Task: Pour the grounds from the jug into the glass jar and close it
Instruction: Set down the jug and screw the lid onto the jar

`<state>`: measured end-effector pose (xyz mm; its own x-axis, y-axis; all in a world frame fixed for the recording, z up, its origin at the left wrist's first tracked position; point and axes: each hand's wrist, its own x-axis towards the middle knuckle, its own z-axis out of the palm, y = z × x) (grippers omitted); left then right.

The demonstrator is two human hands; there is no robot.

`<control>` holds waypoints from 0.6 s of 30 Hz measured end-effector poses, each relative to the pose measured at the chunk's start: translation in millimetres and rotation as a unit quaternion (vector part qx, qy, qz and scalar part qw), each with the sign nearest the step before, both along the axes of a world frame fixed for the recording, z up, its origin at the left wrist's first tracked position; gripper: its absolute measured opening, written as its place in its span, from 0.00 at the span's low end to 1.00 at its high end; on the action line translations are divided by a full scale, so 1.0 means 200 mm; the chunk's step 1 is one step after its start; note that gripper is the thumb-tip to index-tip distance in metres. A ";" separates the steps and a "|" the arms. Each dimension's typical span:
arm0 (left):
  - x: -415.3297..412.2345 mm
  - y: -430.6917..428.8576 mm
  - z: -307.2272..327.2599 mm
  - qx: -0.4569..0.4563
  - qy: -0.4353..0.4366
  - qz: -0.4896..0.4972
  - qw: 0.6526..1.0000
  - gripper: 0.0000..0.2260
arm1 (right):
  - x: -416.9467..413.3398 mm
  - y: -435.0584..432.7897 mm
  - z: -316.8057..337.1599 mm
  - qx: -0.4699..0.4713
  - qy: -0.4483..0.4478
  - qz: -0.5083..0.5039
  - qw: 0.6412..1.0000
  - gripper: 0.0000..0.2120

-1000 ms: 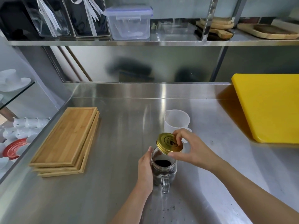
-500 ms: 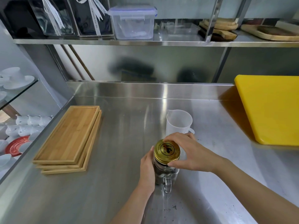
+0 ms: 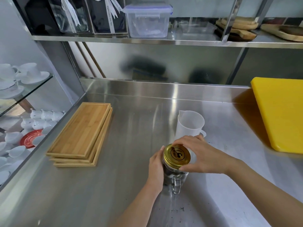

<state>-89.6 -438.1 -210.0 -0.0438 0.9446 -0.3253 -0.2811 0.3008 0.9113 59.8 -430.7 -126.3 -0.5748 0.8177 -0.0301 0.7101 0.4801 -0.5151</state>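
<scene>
A glass jar (image 3: 176,177) with a handle stands upright on the steel counter, dark grounds showing through its side. A gold lid (image 3: 177,154) sits flat on its mouth. My right hand (image 3: 201,154) grips the lid's rim from the right and back. My left hand (image 3: 155,169) wraps the jar's left side. Just behind the jar stands the white plastic jug (image 3: 190,123), upright, with nothing visible inside it.
A stack of bamboo trays (image 3: 82,133) lies on the counter's left. A yellow cutting board (image 3: 282,112) lies at the right. Some spilled grounds (image 3: 178,208) dot the counter near me. White cups (image 3: 24,126) fill glass shelves beyond the left edge.
My right hand brought the tilted lid down onto the jar's mouth, where it now sits flat. My left hand has stayed on the jar.
</scene>
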 end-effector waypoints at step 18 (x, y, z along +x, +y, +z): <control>-0.21 -0.04 0.01 0.141 0.091 -0.285 0.944 0.34 | -0.07 0.04 0.06 0.000 -0.073 0.038 0.997 0.30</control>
